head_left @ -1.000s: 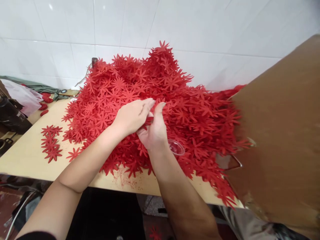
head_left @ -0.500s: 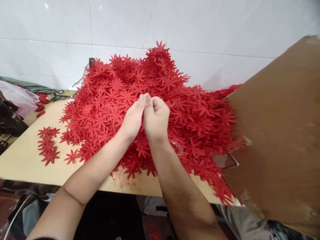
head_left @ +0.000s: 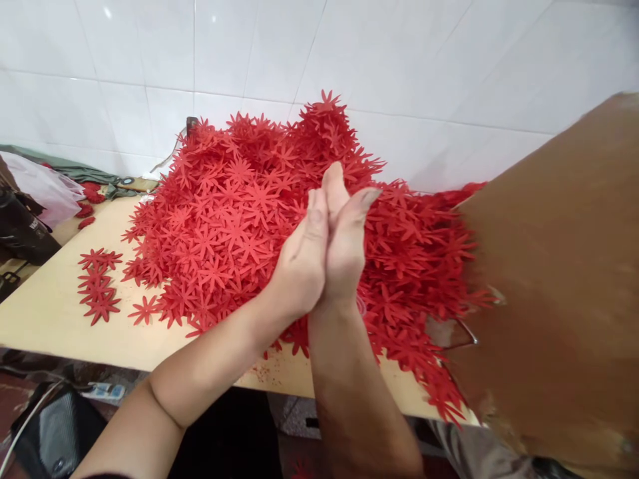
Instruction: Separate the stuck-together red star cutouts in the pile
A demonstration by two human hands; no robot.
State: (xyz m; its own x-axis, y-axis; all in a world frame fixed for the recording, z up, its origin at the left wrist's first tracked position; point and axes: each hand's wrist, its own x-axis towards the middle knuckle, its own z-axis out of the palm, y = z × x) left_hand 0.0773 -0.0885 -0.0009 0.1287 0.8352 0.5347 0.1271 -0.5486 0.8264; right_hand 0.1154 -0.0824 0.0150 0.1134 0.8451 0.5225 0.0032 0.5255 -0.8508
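Tiles (head_left: 249,46) back the red pile (head_left: 234,219) on the worktop (head_left: 144,346). Left hand (head_left: 303,263) and right hand (head_left: 347,256) press together, the grip's contents hidden.

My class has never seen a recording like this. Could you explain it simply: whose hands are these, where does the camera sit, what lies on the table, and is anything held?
There is no robot here: a person works with bare hands. The one camera is worn on the head, looking forward and down, so the arms reach in from below.

On the pale table lies a big pile of red, flower-shaped pieces. A small cluster of similar pieces lies to its left, and a large brown board stands at the right.

The left hand and right hand are pressed together in front of the pile; whether anything is between them is hidden.
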